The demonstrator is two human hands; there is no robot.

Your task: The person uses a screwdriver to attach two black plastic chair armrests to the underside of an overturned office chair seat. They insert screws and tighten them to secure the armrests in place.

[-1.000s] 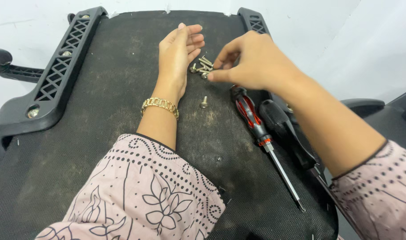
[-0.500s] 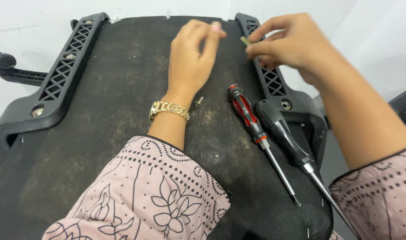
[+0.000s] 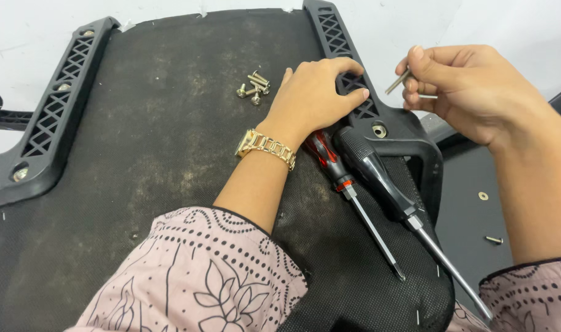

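Now pinching a small metal screw [image 3: 398,80] in right hand [image 3: 471,92] fingertips, resting left hand [image 3: 314,98], fingers together, on black bracket [image 3: 354,83] beside screwdrivers [image 3: 354,190].

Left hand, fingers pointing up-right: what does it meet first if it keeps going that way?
The left hand already rests its fingertips on the black lattice bracket, so that is first. Beyond lies the white floor; depth is unclear.

Black mesh seat base [image 3: 157,160], red-and-black screwdriver [image 3: 339,175], black screwdriver [image 3: 379,178], gold watch [image 3: 265,146], pink floral-and-dotted sleeve [image 3: 194,283]
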